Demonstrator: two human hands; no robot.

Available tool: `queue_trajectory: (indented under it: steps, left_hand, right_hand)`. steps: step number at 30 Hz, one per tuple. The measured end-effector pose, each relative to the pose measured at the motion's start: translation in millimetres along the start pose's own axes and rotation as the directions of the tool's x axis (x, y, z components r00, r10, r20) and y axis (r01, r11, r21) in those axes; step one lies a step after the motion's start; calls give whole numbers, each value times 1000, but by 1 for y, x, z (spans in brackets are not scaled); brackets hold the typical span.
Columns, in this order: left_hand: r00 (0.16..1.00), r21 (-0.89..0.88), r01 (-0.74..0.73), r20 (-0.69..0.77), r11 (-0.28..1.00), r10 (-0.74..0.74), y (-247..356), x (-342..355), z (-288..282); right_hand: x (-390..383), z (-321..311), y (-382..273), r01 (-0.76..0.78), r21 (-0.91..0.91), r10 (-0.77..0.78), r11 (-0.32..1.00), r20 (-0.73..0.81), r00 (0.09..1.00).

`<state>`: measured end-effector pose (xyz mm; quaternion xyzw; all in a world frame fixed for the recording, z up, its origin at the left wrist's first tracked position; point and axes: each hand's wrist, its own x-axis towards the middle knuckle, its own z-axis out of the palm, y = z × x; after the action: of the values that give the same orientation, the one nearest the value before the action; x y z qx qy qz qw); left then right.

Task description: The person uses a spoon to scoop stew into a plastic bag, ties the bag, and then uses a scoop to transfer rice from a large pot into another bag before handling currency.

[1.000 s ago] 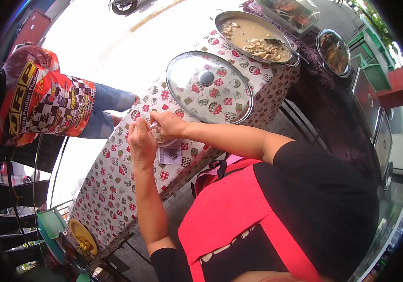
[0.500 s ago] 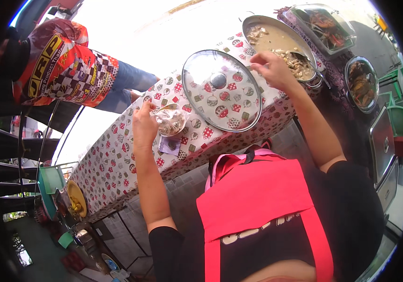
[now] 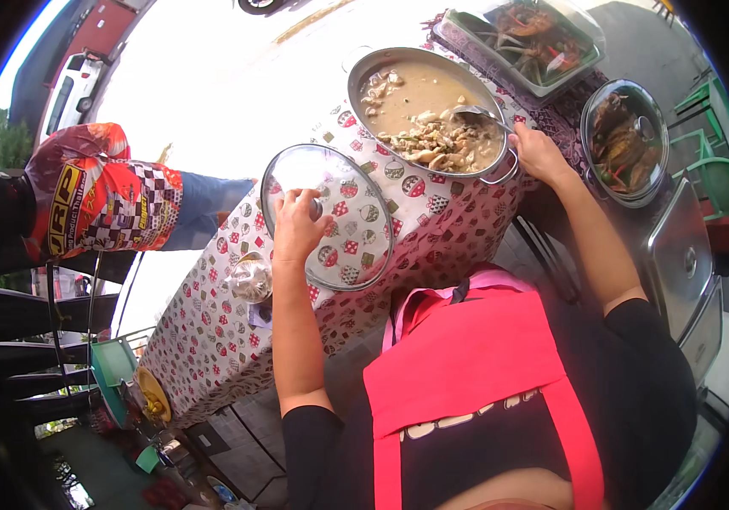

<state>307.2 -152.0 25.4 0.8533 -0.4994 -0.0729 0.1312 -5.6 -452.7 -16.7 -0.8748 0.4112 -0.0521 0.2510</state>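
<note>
My left hand (image 3: 298, 228) is closed around the knob of a clear oval glass lid (image 3: 349, 242), which lies on the patterned tablecloth. My right hand (image 3: 541, 155) grips the handle end of a metal serving spoon (image 3: 482, 112). The spoon's bowl rests in an oval steel pot (image 3: 363, 61) of pale, milky stew (image 3: 419, 92) with chunks of meat or mushroom. Left of the lid sits a clear plastic bag of food (image 3: 250, 279), and a purple paper (image 3: 260, 315) lies beside it, partly hidden by my forearm.
A clear tub of dark food (image 3: 521, 72) stands beyond the pot. To the right is a glass-lidded dish (image 3: 628, 140), with steel lidded trays (image 3: 687, 251) nearer me. Across the table at left stands a person (image 3: 118, 191) wearing a helmet and bright shirt.
My left hand has gone from beside the bag to the lid's knob. My right hand has taken hold of the serving spoon. The view has shifted right.
</note>
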Motion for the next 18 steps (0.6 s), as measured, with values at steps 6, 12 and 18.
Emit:
queue_trajectory:
  steps: [6,12,18]
  left_hand:
    - [997,-65,-3,79,998,8,-14,17,2]
    - [996,-101,14,89,995,-5,-15,22,-7]
    - [996,-196,-80,33,977,88,2,31,-61]
  right_hand:
    - [-8,13,27,175,125,-145,977,-219,965]
    - [-17,18,24,183,75,-157,980,-263,952]
    - [-15,28,29,127,16,-117,992,-300,947]
